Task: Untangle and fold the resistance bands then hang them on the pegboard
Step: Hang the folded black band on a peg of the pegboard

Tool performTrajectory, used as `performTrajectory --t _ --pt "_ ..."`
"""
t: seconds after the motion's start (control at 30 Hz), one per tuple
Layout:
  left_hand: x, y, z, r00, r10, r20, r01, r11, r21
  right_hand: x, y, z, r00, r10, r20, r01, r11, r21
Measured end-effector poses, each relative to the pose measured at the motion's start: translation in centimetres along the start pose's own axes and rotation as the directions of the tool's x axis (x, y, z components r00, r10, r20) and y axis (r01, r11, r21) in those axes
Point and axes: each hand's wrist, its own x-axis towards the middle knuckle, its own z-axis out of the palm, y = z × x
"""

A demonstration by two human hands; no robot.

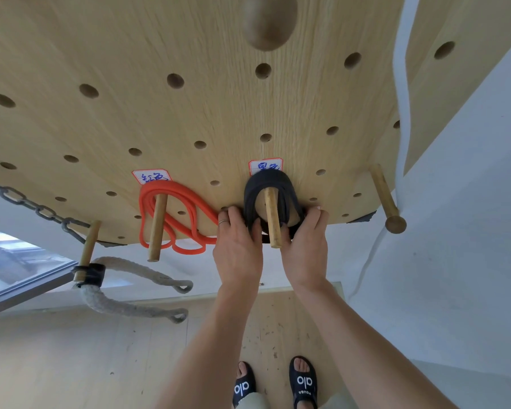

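Both forearms reach up side by side; the left hand (238, 249) and right hand (306, 246) each grip the lower loops of the black resistance band (266, 180) on either side of its wooden peg (272, 219). It hangs at the wooden pegboard (189, 119) bottom edge. Just left, apart from the hands, the red resistance band (171, 214) drapes over another peg (157, 228).
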Motion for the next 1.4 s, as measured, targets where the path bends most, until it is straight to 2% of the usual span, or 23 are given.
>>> performTrajectory --t 0.3,0.53,0.7,0.77,0.83,0.93,1.1,1.23,1.4 --pt "0.1 0.1 0.2 0.999 -0.031 0.028 0.032 0.999 -0.010 0.0 -0.1 0.8 1.000 -0.006 0.014 0.007 0.998 -0.058" --pt "-0.2 -0.6 -0.2 0.999 0.029 0.015 -0.029 0.999 -0.038 -0.2 0.7 0.0 1.000 0.007 0.021 -0.008 0.997 0.077" --pt "-0.9 -1.3 -1.5 0.987 0.158 0.010 -0.158 0.986 0.056 -0.5 1.4 -1.4 0.993 -0.083 -0.082 0.092 0.988 0.123" --pt "-0.6 -1.4 -1.8 0.975 0.221 -0.001 -0.221 0.974 0.057 -0.1 1.2 -1.9 0.988 -0.132 -0.083 0.143 0.978 0.152" --pt "0.1 -1.6 -2.0 0.962 0.272 -0.010 -0.271 0.961 0.050 0.4 1.0 -2.2 0.968 -0.241 -0.074 0.250 0.955 0.163" --pt "1.3 -2.1 -2.2 0.955 0.296 0.009 -0.296 0.952 0.077 1.1 0.8 -2.1 0.941 -0.336 -0.045 0.339 0.929 0.145" --pt "2.2 -2.4 -2.6 0.955 0.294 0.049 -0.296 0.953 0.061 1.6 0.5 -1.8 0.942 -0.328 -0.067 0.332 0.942 0.054" --pt "2.4 -2.0 -3.2 0.947 0.311 0.077 -0.316 0.947 0.063 1.4 0.7 -2.1 0.940 -0.337 -0.052 0.340 0.937 0.076" --pt "2.8 -2.2 -4.5 0.931 0.348 0.110 -0.357 0.932 0.071 1.1 2.5 -3.3 0.962 -0.270 -0.044 0.270 0.963 -0.014"
